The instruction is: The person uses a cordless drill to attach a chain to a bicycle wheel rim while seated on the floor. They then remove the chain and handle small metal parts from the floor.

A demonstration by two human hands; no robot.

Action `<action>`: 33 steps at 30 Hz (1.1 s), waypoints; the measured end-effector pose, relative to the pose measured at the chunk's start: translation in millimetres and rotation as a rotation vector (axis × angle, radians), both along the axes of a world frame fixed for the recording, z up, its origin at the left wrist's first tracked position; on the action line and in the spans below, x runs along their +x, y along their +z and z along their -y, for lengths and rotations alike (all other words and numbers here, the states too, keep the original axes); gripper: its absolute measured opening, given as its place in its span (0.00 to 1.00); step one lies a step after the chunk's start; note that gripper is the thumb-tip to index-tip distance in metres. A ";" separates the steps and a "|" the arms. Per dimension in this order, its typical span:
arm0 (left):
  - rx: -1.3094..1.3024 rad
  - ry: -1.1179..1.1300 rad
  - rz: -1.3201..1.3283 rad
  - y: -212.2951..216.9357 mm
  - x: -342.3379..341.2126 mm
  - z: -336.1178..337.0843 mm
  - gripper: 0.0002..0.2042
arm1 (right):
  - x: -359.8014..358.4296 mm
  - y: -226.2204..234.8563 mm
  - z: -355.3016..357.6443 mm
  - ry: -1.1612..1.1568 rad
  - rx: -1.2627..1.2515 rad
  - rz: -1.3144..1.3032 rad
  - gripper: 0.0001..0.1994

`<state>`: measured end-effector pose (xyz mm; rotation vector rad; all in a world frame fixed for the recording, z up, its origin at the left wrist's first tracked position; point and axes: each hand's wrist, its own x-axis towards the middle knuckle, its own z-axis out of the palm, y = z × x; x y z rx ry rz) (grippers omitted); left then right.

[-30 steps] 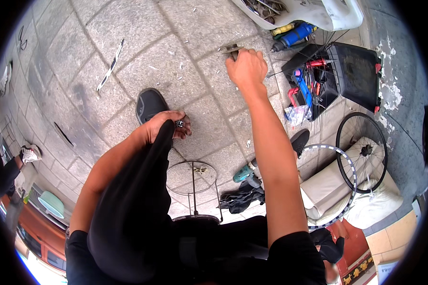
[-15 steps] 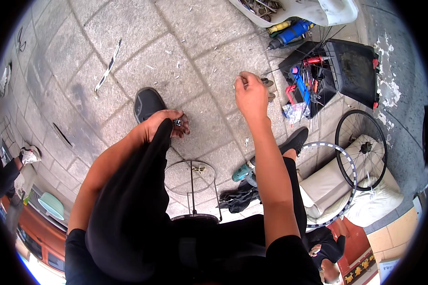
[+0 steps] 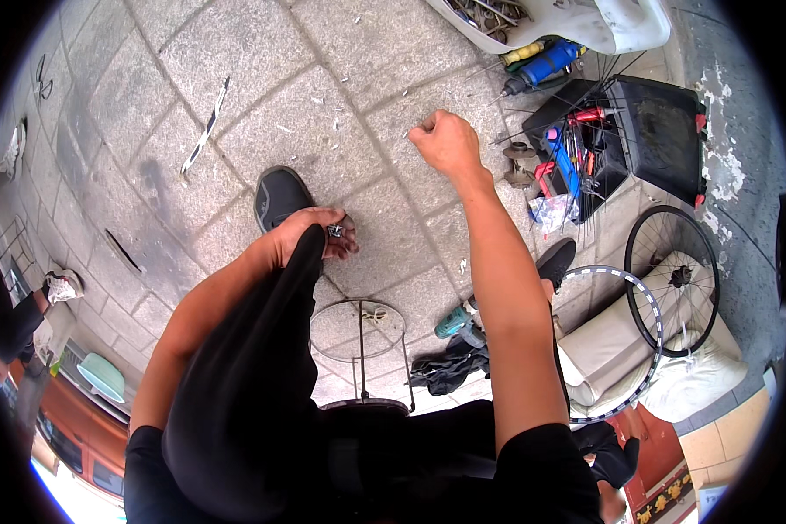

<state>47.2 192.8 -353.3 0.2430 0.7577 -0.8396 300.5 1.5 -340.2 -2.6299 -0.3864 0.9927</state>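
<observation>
Several silvery pieces [image 3: 334, 230] catch our eye first: short, bright and jumbled together, too tiny for us to count. Over on the right we spot the spool-shaped part [image 3: 520, 165], dull brown metal, flared at its ends and narrow at the waist, resting on the paving [image 3: 236, 52] near the open toolbox [image 3: 664, 131].

Now to the fingers! At the black trouser knee [image 3: 262, 323], the left hand [image 3: 299, 224] curls loosely, its fingers cupped around the silvery pieces. The right hand [image 3: 450, 147] is out over the paving, fingers folded in; whether they pinch anything small, we cannot tell. The spool-shaped part lies to the right of those fingers, clear of them.

And what a change we see! A second ago that right hand grips a brownish metal part farther up; half a second ago the spool-shaped part shows right at the hand's edge. Now we see bare ground between them, while the left hand keeps its silvery load beside the knee.
</observation>
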 end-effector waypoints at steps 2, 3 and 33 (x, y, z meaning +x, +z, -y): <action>0.024 0.016 -0.009 3.1 1.7 1.7 0.14 | -31.7 3.9 3.8 0.013 0.077 0.053 0.14; 0.020 0.019 -0.014 1.2 2.0 2.0 0.14 | -39.8 1.3 3.2 -0.049 0.104 0.070 0.15; -0.023 0.038 -0.002 -0.7 1.0 -1.7 0.15 | -12.9 -16.9 -16.0 -0.043 -0.109 0.189 0.16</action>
